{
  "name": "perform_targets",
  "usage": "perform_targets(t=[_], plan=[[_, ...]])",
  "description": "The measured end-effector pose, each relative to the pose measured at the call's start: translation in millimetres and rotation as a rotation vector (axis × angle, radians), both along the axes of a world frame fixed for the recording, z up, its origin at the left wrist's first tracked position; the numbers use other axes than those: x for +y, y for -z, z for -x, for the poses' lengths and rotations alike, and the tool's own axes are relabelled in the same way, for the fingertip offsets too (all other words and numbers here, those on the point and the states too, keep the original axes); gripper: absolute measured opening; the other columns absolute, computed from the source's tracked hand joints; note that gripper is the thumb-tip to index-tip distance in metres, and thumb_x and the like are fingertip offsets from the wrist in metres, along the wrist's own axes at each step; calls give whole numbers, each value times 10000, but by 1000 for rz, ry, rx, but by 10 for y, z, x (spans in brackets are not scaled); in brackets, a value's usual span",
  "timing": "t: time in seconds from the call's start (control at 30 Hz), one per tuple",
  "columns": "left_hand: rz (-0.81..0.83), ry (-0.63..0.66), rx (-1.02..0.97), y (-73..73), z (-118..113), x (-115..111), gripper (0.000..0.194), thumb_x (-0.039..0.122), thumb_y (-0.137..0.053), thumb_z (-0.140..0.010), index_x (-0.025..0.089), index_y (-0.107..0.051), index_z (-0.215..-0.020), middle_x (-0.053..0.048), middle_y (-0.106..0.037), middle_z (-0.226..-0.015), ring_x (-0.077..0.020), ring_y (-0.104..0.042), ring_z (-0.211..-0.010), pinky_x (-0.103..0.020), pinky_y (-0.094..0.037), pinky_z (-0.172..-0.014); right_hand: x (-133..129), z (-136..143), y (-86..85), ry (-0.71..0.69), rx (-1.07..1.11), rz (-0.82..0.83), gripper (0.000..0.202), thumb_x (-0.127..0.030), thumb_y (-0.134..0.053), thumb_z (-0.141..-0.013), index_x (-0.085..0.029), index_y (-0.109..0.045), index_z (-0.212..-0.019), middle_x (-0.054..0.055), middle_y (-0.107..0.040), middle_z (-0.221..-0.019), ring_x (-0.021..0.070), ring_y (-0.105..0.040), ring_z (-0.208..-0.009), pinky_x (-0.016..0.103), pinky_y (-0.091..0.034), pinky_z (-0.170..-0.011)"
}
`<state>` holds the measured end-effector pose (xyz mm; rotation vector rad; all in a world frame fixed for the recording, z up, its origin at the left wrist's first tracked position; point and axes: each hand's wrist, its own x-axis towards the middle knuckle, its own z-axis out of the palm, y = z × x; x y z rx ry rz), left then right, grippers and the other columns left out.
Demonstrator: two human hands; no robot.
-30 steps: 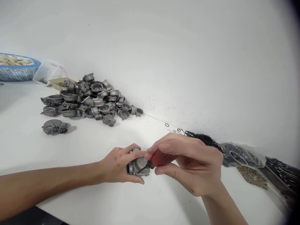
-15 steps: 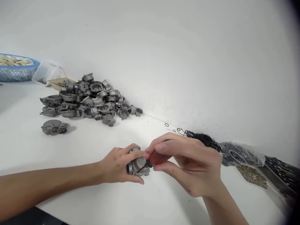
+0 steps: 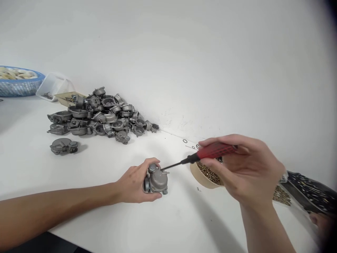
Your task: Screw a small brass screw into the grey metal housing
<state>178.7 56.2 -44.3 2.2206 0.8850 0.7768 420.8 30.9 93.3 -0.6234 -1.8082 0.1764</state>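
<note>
My left hand (image 3: 137,182) is wrapped round a grey metal carburetor (image 3: 158,181) on the white table, its thumb at the near side and fingers at the far side. Between the thumb and fingers of my right hand (image 3: 244,168) is a screwdriver (image 3: 214,151) with a red and black handle. Its dark shaft slants down to the left, the tip at the carburetor's upper edge; whether it touches, I cannot tell. Behind and below my right hand stands a cream bowl (image 3: 201,177) of small brass-coloured screws, partly hidden by the hand.
A heap of grey carburetor parts (image 3: 105,116) lies at the back left, with one separate part (image 3: 64,146) before it. Beyond are a clear plastic box (image 3: 55,86) and a blue basket (image 3: 21,88). Black rubber rings (image 3: 185,141) lie near the wall. A bag of dark parts (image 3: 310,186) sits right.
My right hand has drawn back to the right with the screwdriver, uncovering its shaft, more of the carburetor and the bowl of screws. My left hand keeps its hold on the carburetor.
</note>
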Motion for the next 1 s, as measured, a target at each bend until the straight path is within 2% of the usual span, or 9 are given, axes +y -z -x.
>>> perform_targets(t=[0.07,0.17,0.3,0.4,0.5,0.6,0.7,0.83,1.0], plan=[[-26,36,-18,6,9,8,764,457,-768,-761,289,-322,-1358,-21,-671,-1098,-206,-696,-824,-348,-548,-777,-1,-107,129,197,20,-55,460,-84,-848,-740,-230,-680,-1143,41,-751,-954,243,-766,-827,413,-666,-735],[-121,101,-39,-1,29,35,749,455,-757,-772,300,-361,-1389,-89,-564,-1369,-225,-683,-980,-369,-552,-859,-13,-255,490,446,-180,-93,302,-132,-825,-786,-203,-678,-1040,58,-764,-956,208,-760,-770,336,-658,-666],[-159,190,-56,-35,60,83,782,434,-723,-830,317,-341,-1502,-110,-477,-1479,-262,-610,-1195,-383,-532,-975,-48,-377,994,478,-313,-188,193,-119,-768,-835,-199,-651,-967,53,-758,-943,179,-755,-778,271,-655,-656],[-111,246,-82,-15,78,136,825,446,-747,-834,324,-328,-1535,-116,-460,-1498,-270,-574,-1239,-409,-510,-1034,-74,-394,1207,467,-336,-168,174,-98,-743,-844,-197,-638,-943,54,-733,-929,154,-726,-732,239,-629,-619],[33,280,-128,60,81,207,886,471,-797,-800,332,-328,-1538,-132,-437,-1510,-252,-590,-1178,-401,-558,-955,-90,-359,1315,451,-382,-88,120,-123,-711,-870,-197,-648,-939,63,-706,-925,162,-704,-756,260,-616,-653],[195,303,-191,134,64,274,977,456,-877,-713,321,-355,-1528,-144,-443,-1503,-283,-538,-1268,-417,-569,-946,-88,-296,1406,443,-429,30,78,-143,-646,-909,-189,-674,-966,80,-695,-953,182,-703,-806,289,-604,-708],[295,326,-235,149,43,316,959,400,-903,-680,307,-412,-1498,-133,-512,-1425,-292,-525,-1284,-421,-568,-935,-70,-249,1485,410,-453,134,90,-156,-608,-922,-191,-690,-934,63,-688,-900,167,-684,-723,270,-573,-632],[305,310,-242,91,27,326,831,379,-907,-671,284,-531,-1407,-113,-560,-1352,-294,-531,-1259,-388,-560,-899,-94,-245,1481,374,-399,196,174,-170,-541,-960,-209,-702,-1016,79,-705,-970,192,-699,-808,303,-588,-705],[203,246,-194,37,-53,203,668,433,-905,-685,274,-628,-1271,-76,-608,-1246,-262,-596,-1135,-331,-533,-831,-301,-111,1357,304,-276,243,413,-287,-566,-968,-233,-535,-1376,136,-619,-1313,231,-674,-1118,336,-623,-861]])
